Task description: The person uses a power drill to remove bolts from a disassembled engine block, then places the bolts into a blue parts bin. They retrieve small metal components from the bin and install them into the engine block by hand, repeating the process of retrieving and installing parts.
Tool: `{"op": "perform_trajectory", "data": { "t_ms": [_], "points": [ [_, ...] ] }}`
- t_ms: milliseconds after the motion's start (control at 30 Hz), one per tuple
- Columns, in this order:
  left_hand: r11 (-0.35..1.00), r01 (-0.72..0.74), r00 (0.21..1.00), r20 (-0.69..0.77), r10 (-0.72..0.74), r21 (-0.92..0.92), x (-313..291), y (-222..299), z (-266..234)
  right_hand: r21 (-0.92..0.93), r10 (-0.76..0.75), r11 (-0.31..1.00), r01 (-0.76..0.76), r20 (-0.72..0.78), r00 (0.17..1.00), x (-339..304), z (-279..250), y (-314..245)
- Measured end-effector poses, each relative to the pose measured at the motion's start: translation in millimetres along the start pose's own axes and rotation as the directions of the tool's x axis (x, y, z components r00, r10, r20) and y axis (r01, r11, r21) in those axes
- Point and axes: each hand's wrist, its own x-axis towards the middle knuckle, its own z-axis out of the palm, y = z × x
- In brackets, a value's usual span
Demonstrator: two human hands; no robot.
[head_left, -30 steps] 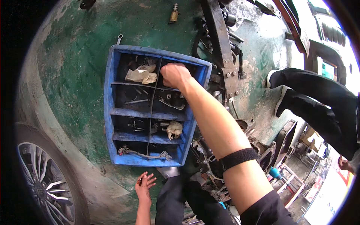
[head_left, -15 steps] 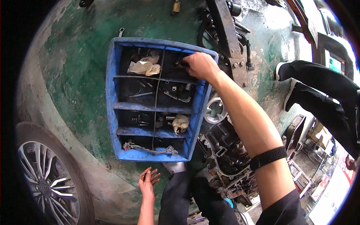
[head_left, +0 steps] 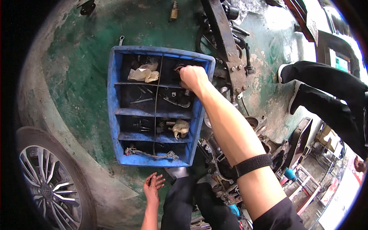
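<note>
Right hand: by part; I can't tell fingers' grip
Left hand: fingers apart
Part: likely hard; hold edge

Remotely, I have the right hand at the tray's far-right compartment.
Left of the tray stands a car wheel; right, engine parts; at its far edge, a wrench; before it, my left hand; in its nearest row, a cable.
</note>
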Motion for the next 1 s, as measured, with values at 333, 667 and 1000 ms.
{"op": "perform_trajectory", "data": {
  "t_ms": [333, 667, 1000],
  "points": [
    [1.000, -0.021, 1.000, -0.007, 0.021, 0.000, 7.4, 4.5, 5.1, 0.061, -0.077, 0.995, 0.073, 0.064, 0.995, 19.7, -12.7, -3.3],
    [0.783, -0.609, 0.775, 0.118, 0.621, -0.125, 21.6, 150.9, 70.7, 0.731, -0.487, 0.622, 0.282, 0.078, 0.870, -41.5, -79.5, -72.4],
    [0.858, -0.124, 0.896, 0.314, 0.312, -0.498, 41.9, 215.2, 97.7, 0.740, 0.098, 0.666, -0.089, 0.032, 0.995, -11.2, -73.9, -62.5]
  ]
}}
